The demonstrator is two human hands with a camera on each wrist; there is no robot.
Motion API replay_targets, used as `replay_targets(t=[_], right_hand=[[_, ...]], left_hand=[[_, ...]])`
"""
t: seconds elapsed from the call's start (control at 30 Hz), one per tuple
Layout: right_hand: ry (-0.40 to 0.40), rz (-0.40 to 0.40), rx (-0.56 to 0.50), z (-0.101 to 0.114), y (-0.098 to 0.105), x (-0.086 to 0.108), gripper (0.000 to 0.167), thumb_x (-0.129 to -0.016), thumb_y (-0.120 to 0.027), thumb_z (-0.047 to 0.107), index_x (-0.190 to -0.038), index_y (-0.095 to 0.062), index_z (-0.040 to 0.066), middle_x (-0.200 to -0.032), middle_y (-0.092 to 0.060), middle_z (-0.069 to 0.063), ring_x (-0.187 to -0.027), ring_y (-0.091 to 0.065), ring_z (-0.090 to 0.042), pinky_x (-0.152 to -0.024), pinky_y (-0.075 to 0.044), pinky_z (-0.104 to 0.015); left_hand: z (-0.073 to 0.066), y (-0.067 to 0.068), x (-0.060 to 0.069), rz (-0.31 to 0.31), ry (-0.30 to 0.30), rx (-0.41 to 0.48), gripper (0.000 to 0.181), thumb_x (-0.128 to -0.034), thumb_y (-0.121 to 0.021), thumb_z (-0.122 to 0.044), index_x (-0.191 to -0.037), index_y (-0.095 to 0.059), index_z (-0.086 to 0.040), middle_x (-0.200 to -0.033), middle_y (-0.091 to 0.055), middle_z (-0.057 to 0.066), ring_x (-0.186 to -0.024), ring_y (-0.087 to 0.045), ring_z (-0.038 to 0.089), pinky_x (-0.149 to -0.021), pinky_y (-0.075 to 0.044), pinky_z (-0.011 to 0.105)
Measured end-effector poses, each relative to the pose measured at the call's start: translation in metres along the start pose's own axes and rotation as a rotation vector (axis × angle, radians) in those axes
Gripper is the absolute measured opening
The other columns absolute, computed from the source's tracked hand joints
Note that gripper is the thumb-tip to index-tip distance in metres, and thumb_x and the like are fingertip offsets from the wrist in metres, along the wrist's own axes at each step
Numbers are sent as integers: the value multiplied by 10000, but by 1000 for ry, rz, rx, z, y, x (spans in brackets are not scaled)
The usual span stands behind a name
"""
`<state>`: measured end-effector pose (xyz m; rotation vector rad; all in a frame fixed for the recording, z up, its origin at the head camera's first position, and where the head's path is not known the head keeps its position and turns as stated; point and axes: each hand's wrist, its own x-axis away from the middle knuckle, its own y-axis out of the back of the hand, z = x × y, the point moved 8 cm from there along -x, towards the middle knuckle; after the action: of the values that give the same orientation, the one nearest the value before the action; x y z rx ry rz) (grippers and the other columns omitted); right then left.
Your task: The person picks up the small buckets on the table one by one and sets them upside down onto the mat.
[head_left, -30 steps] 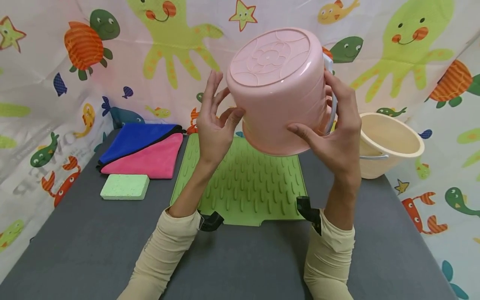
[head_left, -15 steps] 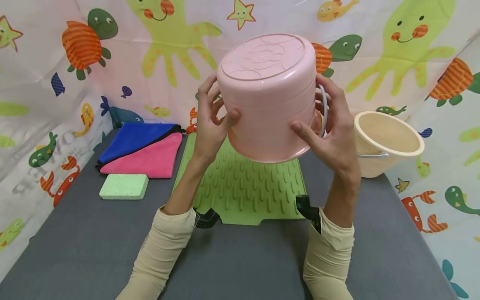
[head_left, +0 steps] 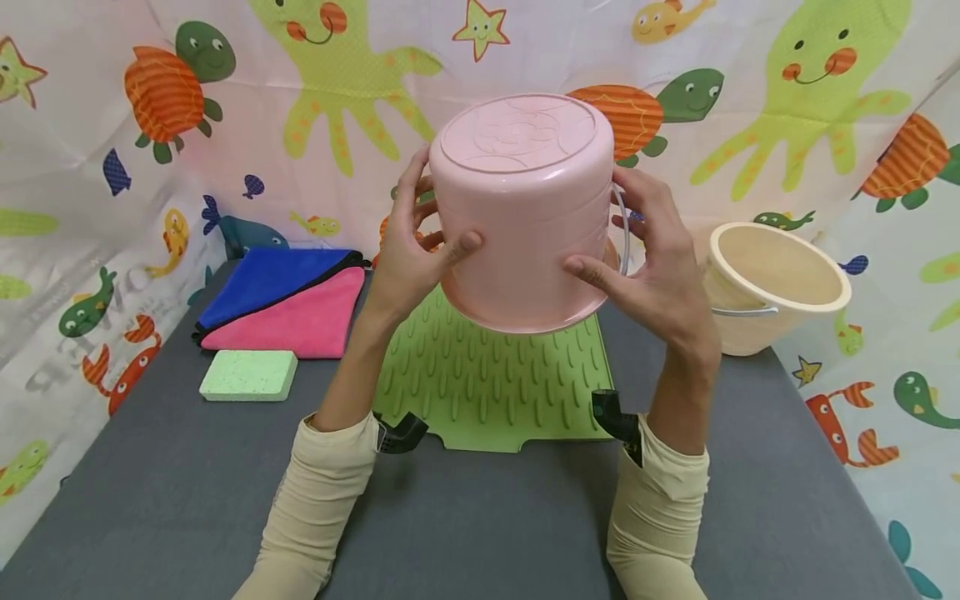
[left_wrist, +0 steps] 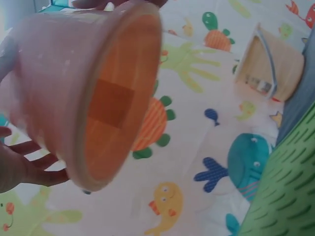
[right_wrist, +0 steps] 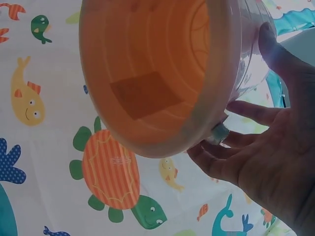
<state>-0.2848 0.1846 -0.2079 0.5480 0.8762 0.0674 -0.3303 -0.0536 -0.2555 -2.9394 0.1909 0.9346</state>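
A pink bucket (head_left: pixel 525 242) hangs upside down in the air, its flower-patterned base up and slightly tilted. My left hand (head_left: pixel 411 258) holds its left side, thumb on the near wall and fingers round the far side. On the right, my right hand (head_left: pixel 656 258) grips the wall beside the grey handle (head_left: pixel 625 229), thumb in front. Both wrist views show the bucket's open mouth; a darker square patch (right_wrist: pixel 147 93) appears on its wall in the right wrist view. Below it lies a green ridged mat (head_left: pixel 495 392).
A cream bucket (head_left: pixel 738 325) with a grey handle stands upright at the right. To the left are a folded blue and pink cloth (head_left: pixel 288 304) and a pale green sponge (head_left: pixel 249 375) on the grey table (head_left: pixel 480 517). A patterned curtain (head_left: pixel 480 92) hangs behind.
The pink bucket has come down and a little left, turning to stand more level. My left fingers have gone from nearly straight to wrapped round its side; the right hand has moved along with it.
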Motion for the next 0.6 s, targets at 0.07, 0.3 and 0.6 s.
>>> replay_targets(t=[0.07, 0.3, 0.6], right_hand=[[-17, 17, -11, -1, -4, 0, 942, -746, -907, 30, -1571, -475, 171, -1527, -512, 1, -1359, -525, -151, -1142, -470, -309], [-52, 101, -19, -3, -22, -3, 980, -781, -946, 310, -1582, -407, 140, -1584, -489, -27, -1472, -474, -204, -1223, -404, -512], [-49, 172, -1, -6, -43, -6, 965, -824, -914, 220, -1599, -346, 137, -1599, -490, -14, -1533, -399, -165, -1293, -315, -454]], left_hand=[[0, 4, 1, 25, 19, -24, 1269, -626, -812, -821, -1655, -270, -311, -1482, -460, 75, -1294, -577, 244, -942, -600, 364], [-4, 22, 4, 45, 55, -95, 1198, -621, -834, -801, -1617, -327, -371, -1478, -449, 61, -1295, -569, 240, -912, -595, 383], [-9, 36, 6, 59, 109, -166, 1095, -718, -852, -687, -1622, -314, -385, -1524, -455, 72, -1299, -582, 260, -971, -600, 443]])
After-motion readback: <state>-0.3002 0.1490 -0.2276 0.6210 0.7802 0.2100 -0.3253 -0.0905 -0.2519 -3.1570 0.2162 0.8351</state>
